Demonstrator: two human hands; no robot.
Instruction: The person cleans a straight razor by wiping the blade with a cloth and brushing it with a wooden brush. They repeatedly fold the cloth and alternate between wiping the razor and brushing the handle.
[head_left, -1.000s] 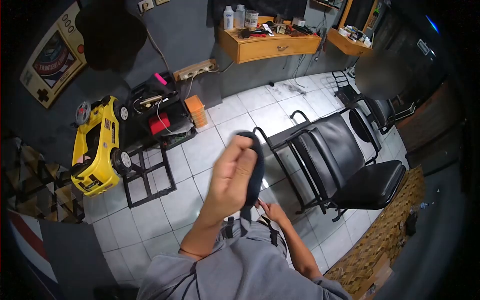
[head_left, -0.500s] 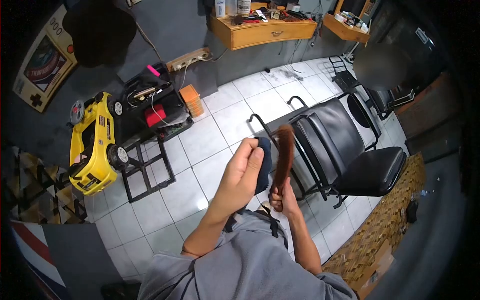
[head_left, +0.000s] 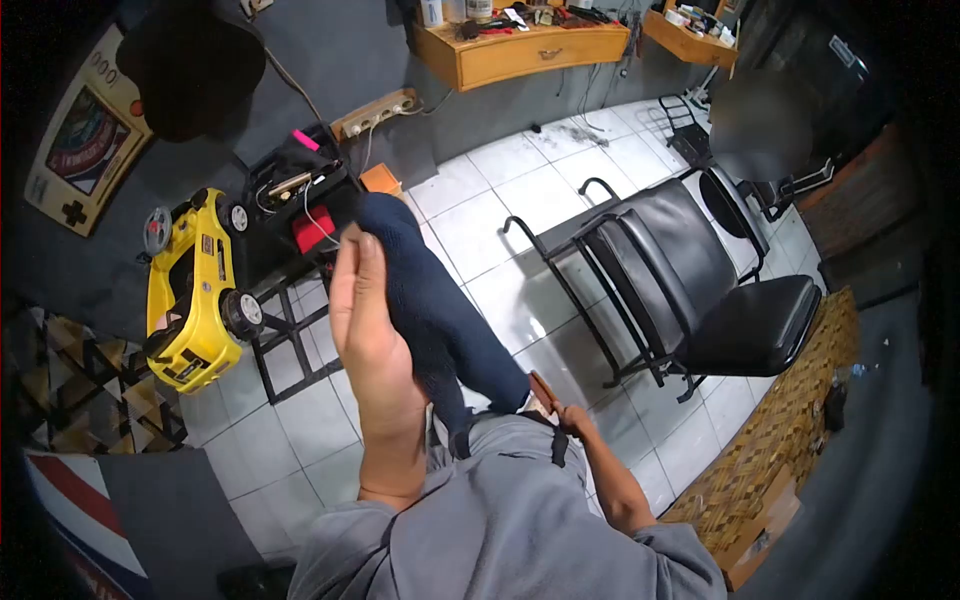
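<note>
My left hand [head_left: 372, 320] is raised in front of me, its thumb and fingers pinched on the top edge of a dark navy cloth [head_left: 430, 300]. The cloth hangs open and slants down to the right, toward my waist. Low at my right side, my right hand [head_left: 572, 420] is closed around a brown brush [head_left: 541, 388]. Only a narrow strip of the brush shows, close beside the lower end of the cloth.
A black barber chair [head_left: 690, 270] stands on white floor tiles to the right. At left are a yellow toy car [head_left: 195, 290] and a black tool cart [head_left: 300, 200]. A wooden drawer shelf [head_left: 545, 58] holding supplies hangs on the back wall. A woven mat [head_left: 770, 440] lies right.
My left hand has moved left and up, and the navy cloth now spreads out long below it. My right hand with the brush has dropped lower, toward my hip.
</note>
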